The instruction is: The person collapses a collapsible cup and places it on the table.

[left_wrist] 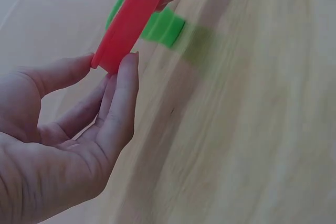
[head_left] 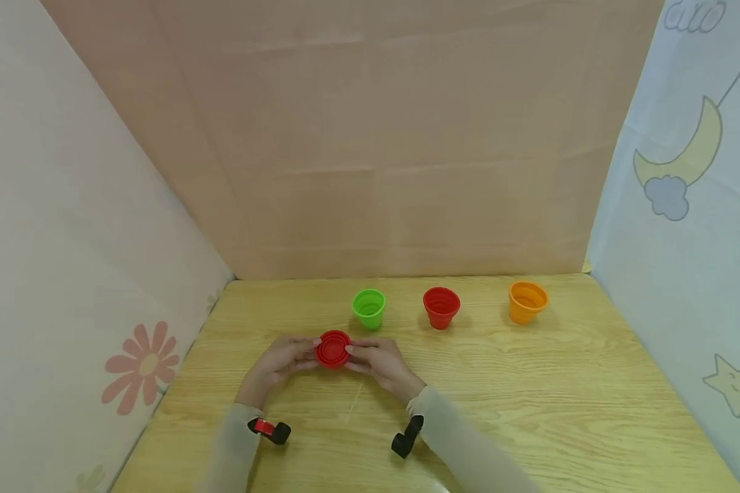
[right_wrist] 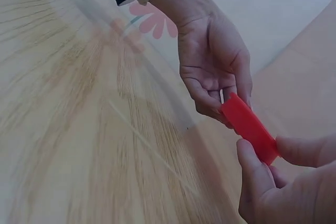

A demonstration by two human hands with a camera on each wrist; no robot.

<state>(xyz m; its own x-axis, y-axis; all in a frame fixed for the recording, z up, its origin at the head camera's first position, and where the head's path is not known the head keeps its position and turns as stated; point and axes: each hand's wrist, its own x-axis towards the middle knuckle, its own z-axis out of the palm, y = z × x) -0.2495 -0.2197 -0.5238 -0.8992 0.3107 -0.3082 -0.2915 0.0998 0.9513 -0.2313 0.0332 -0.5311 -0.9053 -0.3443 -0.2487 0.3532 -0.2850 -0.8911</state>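
My left grip (head_left: 284, 359) and right grip (head_left: 381, 361) are pinching a flattened red cup (head_left: 333, 350); a green cup (head_left: 368, 311), taller red cup (head_left: 441, 311) and orange cup (head_left: 526, 307) are standing beyond.

Head view softly lit, faint shadow beside orange cup (head_left: 526, 305); wrist views dimmer, hazier; left-wrist tabletop (left_wrist: 252, 129) blurred.

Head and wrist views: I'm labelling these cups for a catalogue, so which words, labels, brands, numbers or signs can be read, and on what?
None can be read.
Shallow, round, rubbery-looking red cup between left hand and right hand: no visible text.
Ribbed green cup, tall red cup and orange cup: no visible text.
Black wristbands: too small to read any marking.
Pink wall flower and yellow moon: pictures only.
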